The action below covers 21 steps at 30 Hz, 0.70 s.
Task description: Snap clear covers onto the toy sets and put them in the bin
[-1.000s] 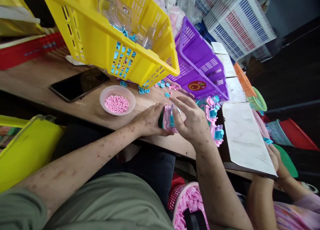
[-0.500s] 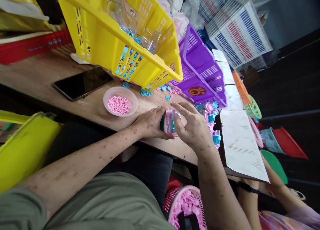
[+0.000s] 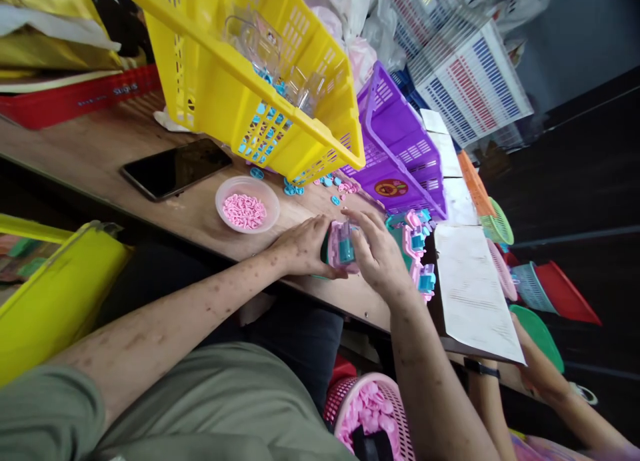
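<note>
Head view: nearest, below the wooden table (image 3: 125,147) edge, sits a pink basket (image 3: 350,397) filled with pink plastic pieces. Just past the table edge the two hands meet on one small toy piece (image 3: 342,246), pink with a blue block on its face and a green part at its left end. The left hand (image 3: 303,247) curls around that green end from the left, fingers folded against it. The right hand (image 3: 383,254) closes over the piece from the right and above, fingertips (image 3: 350,215) bent down onto its top, thumb side hidden, so the toy is pinched between both hands just above the table surface near the front edge. Right of the toy lies a pile of like pink and blue pieces (image 3: 417,247), touching the right hand's far side. Right of the table a second person's forearm with a dark wristband (image 3: 481,367) shows beneath a white sheet (image 3: 473,281). Left of the toy, a clear bowl (image 3: 247,204) holds small pink rings; further left lies a dark phone (image 3: 176,169). Beyond the toy, loose blue and pink bits (image 3: 330,181) scatter before a tilted yellow basket (image 3: 240,67) and a purple basket (image 3: 395,141) to its right.
</note>
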### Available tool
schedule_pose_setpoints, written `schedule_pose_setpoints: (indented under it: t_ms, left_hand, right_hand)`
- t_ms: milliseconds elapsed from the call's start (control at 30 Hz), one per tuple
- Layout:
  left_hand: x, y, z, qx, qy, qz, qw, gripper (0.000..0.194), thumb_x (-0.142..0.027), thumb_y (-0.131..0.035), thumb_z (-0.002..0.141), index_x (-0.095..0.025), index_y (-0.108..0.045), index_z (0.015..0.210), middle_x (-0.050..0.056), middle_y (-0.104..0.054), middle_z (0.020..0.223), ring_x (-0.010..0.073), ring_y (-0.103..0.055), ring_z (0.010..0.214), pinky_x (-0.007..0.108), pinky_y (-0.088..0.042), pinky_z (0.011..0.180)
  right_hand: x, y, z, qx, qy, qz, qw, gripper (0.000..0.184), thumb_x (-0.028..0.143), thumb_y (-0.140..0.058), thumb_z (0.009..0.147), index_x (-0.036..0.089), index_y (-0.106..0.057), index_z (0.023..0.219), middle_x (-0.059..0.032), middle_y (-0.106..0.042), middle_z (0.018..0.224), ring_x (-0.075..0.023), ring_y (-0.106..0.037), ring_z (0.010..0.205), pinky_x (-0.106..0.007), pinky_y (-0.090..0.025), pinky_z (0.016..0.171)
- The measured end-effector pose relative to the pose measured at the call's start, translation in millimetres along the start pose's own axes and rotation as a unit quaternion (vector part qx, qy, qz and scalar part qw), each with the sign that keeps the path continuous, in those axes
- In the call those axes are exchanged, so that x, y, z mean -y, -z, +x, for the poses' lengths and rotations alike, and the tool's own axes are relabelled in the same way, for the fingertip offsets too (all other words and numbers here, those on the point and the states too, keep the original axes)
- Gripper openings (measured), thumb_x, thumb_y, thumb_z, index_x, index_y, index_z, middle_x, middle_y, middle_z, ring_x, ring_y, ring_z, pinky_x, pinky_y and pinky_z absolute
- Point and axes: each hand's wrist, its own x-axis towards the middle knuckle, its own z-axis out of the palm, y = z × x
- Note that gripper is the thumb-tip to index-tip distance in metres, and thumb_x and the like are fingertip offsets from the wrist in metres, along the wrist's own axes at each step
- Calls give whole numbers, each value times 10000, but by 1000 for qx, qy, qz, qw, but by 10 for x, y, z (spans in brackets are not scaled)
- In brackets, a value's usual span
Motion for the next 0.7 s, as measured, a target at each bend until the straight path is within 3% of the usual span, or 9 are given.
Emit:
schedule_pose_setpoints:
  t_ms: [133, 233, 333, 400, 467, 533, 600, 667, 700]
  left_hand:
    - [45, -17, -28, 2, -52, 9, 999, 1103, -641, -1034, 695, -172, -494, 1535, 216, -648, 1487, 458, -637, 1438, 656, -528, 1223]
    - [12, 29, -85, -37, -123, 35, 991, 1335, -600, -1053, 711, -176, -293, 1723, 270, -444, 1720, 478, -436, 1638, 685, -415, 1338]
    - [-57, 188, -80, -43, -167, 118, 978, 1084, -482, -977, 868, -247, -361, 1728, 216, -399, 1768, 451, -419, 1648, 687, -395, 1357]
    - [-117, 320, -33, -40, -171, 188, 966, 866, -421, -938, 919, -273, -500, 1651, 186, -429, 1758, 452, -447, 1622, 697, -413, 1344]
    - [-209, 421, -5, -56, -168, 251, 952, 895, -395, -970, 888, -251, -517, 1646, 210, -410, 1774, 488, -433, 1626, 721, -417, 1335]
    - [-342, 459, -42, -94, -171, 298, 934, 1076, -379, -1011, 845, -184, -415, 1719, 284, -349, 1796, 530, -395, 1644, 738, -422, 1325]
    - [-501, 406, -148, -151, -188, 320, 916, 1133, -370, -997, 868, -127, -328, 1749, 337, -370, 1764, 538, -400, 1641, 740, -429, 1315]
    - [-643, 245, -298, -187, -229, 294, 909, 907, -342, -902, 960, -143, -400, 1689, 295, -528, 1652, 477, -486, 1600, 689, -460, 1311]
    - [-691, 130, -374, -167, -255, 258, 917, 767, -317, -847, 993, -163, -456, 1635, 249, -611, 1571, 424, -550, 1558, 628, -494, 1304]
  right_hand:
    - [-169, -227, -147, -41, -55, 117, 991, 519, 554, -412, 1194, 291, -583, 1607, -118, -589, 1666, -294, -531, 1593, -579, -396, 1382]
    - [-88, -404, -80, -61, -76, 199, 975, 675, 679, -408, 1169, 303, -416, 1730, -106, -438, 1810, -286, -393, 1703, -578, -309, 1429]
    - [-44, -371, 26, -79, -57, 234, 967, 712, 691, -286, 1188, 346, -243, 1809, -60, -338, 1874, -241, -308, 1748, -552, -291, 1441]
    - [-146, -207, -71, -127, -61, 155, 978, 648, 651, -385, 1181, 357, -383, 1759, -60, -412, 1827, -256, -356, 1717, -545, -295, 1438]
    - [-346, -21, -376, -217, -133, 9, 967, 578, 586, -578, 1108, 305, -596, 1612, -122, -496, 1728, -333, -429, 1653, -594, -312, 1419]
    - [-624, 88, -806, -297, -271, -111, 909, 588, 506, -650, 1019, 212, -668, 1528, -212, -513, 1646, -431, -457, 1602, -694, -352, 1368]
    - [-926, 80, -1214, -272, -387, -148, 869, 713, 459, -703, 948, 169, -623, 1593, -254, -508, 1612, -500, -468, 1586, -756, -401, 1313]
    - [-1144, -17, -1508, -220, -405, -136, 877, 676, 413, -653, 986, 232, -608, 1637, -222, -450, 1670, -471, -504, 1589, -698, -470, 1296]
    - [-1188, -76, -1605, -207, -389, -131, 888, 643, 408, -624, 1014, 279, -609, 1644, -192, -419, 1706, -449, -476, 1625, -669, -473, 1309]
